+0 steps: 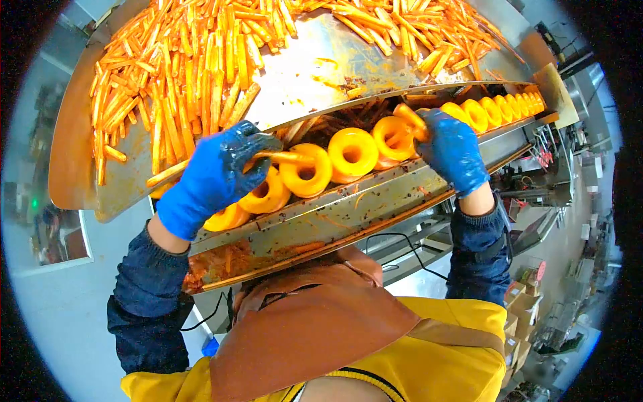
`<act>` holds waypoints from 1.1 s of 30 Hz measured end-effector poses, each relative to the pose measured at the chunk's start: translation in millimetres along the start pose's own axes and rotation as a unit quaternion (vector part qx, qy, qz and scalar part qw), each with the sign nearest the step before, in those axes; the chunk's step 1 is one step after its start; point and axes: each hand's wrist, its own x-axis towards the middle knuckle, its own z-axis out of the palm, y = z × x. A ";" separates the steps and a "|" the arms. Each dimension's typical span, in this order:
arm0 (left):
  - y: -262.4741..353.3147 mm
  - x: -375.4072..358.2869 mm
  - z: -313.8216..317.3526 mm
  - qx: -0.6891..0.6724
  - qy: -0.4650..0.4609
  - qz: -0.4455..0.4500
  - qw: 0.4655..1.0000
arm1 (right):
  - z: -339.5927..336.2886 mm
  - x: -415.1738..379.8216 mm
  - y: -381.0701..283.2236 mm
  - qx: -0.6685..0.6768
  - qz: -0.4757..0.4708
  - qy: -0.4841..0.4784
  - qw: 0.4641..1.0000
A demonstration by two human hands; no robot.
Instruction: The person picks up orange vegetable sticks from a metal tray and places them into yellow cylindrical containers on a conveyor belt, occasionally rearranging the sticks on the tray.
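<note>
My left hand (218, 177), in a wet blue glove, is closed on an orange, oily food stick (284, 157). The tip of that stick reaches over one of the yellow-orange funnel-shaped cups (353, 153). My right hand (455, 151), gloved the same way, pinches another orange stick (410, 117) above a cup further right in the row. Inside that cup part of a stick shows. The cups stand side by side along a metal channel, and my gloves hide some of them. Close to my left wrist, one more stick (167, 173) lies partly behind the glove.
A large metal tray (308, 74) beyond the cups carries heaps of orange sticks (194, 67). Loose sticks and dark crumbs lie behind the row. A stained metal ledge (301, 248) runs between the cups and my brown apron (315, 328). Cardboard boxes (522, 311) stand at lower right.
</note>
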 end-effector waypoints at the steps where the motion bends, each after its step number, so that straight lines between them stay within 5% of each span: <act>1: -0.6 -0.6 -1.4 -0.010 -0.014 0.001 1.000 | 0.3 -0.9 -0.6 0.082 0.062 0.053 0.993; 3: 0.1 3.7 4.9 -0.039 -0.062 -0.010 0.997 | 7.2 -3.5 -4.8 0.311 0.188 0.113 0.925; 4: 3.3 6.3 13.7 -0.041 -0.061 -0.010 0.997 | 17.5 -3.6 -9.4 0.309 0.187 0.112 0.926; 6: 12.4 14.9 30.2 -0.036 -0.051 -0.016 0.998 | 41.5 -1.2 -23.3 0.567 0.334 0.091 0.747; 8: 17.3 22.9 28.3 -0.056 -0.053 -0.028 0.997 | 61.5 -1.9 -40.0 0.649 0.292 0.096 0.695; 10: 4.6 25.0 24.7 -0.029 0.037 -0.016 0.999 | 61.4 -8.3 -40.4 0.549 0.311 0.077 0.772; 12: -14.2 24.4 9.7 -0.021 0.076 -0.073 0.994 | 69.1 -16.4 -32.6 0.599 0.355 0.080 0.713; 14: -44.8 26.1 -1.4 0.184 0.111 -0.091 0.972 | 46.5 -9.4 -43.8 0.570 0.318 0.146 0.744; 18: -73.4 26.9 -3.2 0.239 0.013 -0.215 0.947 | 34.3 6.5 -82.0 0.670 0.250 0.218 0.665; 19: -71.2 28.0 0.0 0.252 0.013 -0.205 0.946 | 36.1 9.4 -94.6 0.675 0.232 0.206 0.669; 20: -70.9 27.4 3.0 0.265 0.011 -0.194 0.945 | 60.0 9.3 -100.9 0.596 0.241 0.217 0.734; 21: -72.9 22.7 6.7 0.257 0.045 -0.168 0.951 | 45.9 15.6 -127.4 0.742 0.243 0.183 0.597; 22: -74.5 17.1 8.3 0.257 0.045 -0.171 0.950 | 58.7 17.5 -134.0 0.568 0.185 0.169 0.784; 25: -73.0 -1.1 1.5 0.160 0.142 -0.102 0.971 | 66.5 19.3 -151.5 0.550 0.082 0.220 0.801; 27: -64.9 -19.8 -13.3 0.149 0.165 -0.099 0.970 | 82.6 6.9 -130.7 0.435 0.157 0.021 0.886; 28: -60.8 -29.4 -19.9 0.136 0.187 -0.091 0.969 | 70.0 12.8 -131.0 0.651 0.321 -0.002 0.687; 30: -56.7 -49.3 -24.7 0.127 0.211 -0.088 0.965 | 53.3 25.2 -137.5 0.769 0.213 0.149 0.584; 33: -53.5 -65.7 -20.5 0.084 0.242 -0.092 0.962 | 54.4 24.9 -137.1 0.748 0.186 0.126 0.624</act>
